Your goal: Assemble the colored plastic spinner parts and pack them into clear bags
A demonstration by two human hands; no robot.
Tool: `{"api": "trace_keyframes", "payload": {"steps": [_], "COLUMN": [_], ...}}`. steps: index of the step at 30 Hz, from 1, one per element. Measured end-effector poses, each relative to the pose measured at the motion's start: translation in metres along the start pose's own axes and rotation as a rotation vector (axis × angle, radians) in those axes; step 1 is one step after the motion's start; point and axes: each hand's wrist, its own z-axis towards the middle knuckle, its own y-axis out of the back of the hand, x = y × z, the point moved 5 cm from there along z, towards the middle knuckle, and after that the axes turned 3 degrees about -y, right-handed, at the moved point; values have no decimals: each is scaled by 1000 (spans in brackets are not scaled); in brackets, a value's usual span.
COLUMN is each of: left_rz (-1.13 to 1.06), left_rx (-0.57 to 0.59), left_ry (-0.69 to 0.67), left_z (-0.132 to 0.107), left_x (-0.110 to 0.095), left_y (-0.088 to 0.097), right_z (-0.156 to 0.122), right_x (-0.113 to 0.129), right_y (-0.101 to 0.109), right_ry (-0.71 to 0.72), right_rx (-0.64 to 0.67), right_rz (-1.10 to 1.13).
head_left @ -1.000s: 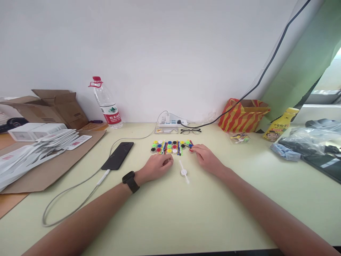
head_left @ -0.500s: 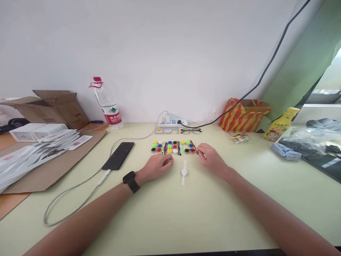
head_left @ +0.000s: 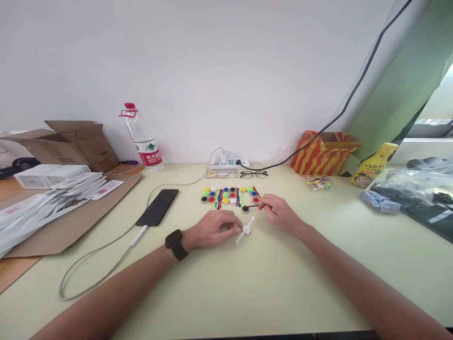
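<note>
The left hand (head_left: 215, 229) lies palm down on the pale green surface (head_left: 226, 293), a black watch (head_left: 176, 244) on its wrist. Its fingers are half curled and their tips meet the white piece (head_left: 246, 230) — a small disc on a thin stick that lies tilted on the surface. Whether the fingers pinch it or only touch it cannot be told.

The right hand (head_left: 279, 212) is closed in a pinch on the black piece (head_left: 247, 208), holding the end of its thin stick. The black disc at the far end sits just in front of the rows of coloured pieces (head_left: 230, 195) and just behind the white piece.

The coloured pieces lie in a tidy block between the hands and a pair of glasses (head_left: 253, 174), with a power strip (head_left: 226, 164) behind by the wall. To the left a black phone (head_left: 157, 206) lies on its cable, near a water bottle (head_left: 141, 137) and a cardboard box (head_left: 71, 141). To the right stand a striped bag (head_left: 323, 153) and a yellow bottle (head_left: 371, 165).
</note>
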Motion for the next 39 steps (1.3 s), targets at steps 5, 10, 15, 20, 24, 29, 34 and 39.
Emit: {"api": "trace_keyframes", "payload": {"steps": [5, 10, 15, 20, 24, 29, 34, 39], "left_rz": [4, 117, 168, 141, 25, 10, 61, 115], "left_rx": [-2, -226, -217, -186, -178, -374, -398, -226], "left_ry": [-78, -2, 66, 32, -15, 17, 38, -97], "left_z": [0, 0, 0, -2, -2, -3, -2, 2], "left_x": [-10, 6, 18, 17, 11, 10, 15, 9], "left_y": [-8, -8, -11, -13, -10, 1, -1, -11], "right_z": [-2, -9, -12, -3, 2, 0, -8, -10], "right_x": [15, 35, 28, -14, -24, 10, 31, 23], "right_y": [-7, -8, -3, 23, 46, 24, -14, -25], "right_ry": [59, 126, 169, 98, 25, 41, 70, 13], "right_rx": [29, 124, 184, 49, -143, -62, 111, 123], "right_rz": [49, 5, -239, -462, -417, -12, 142, 178]}}
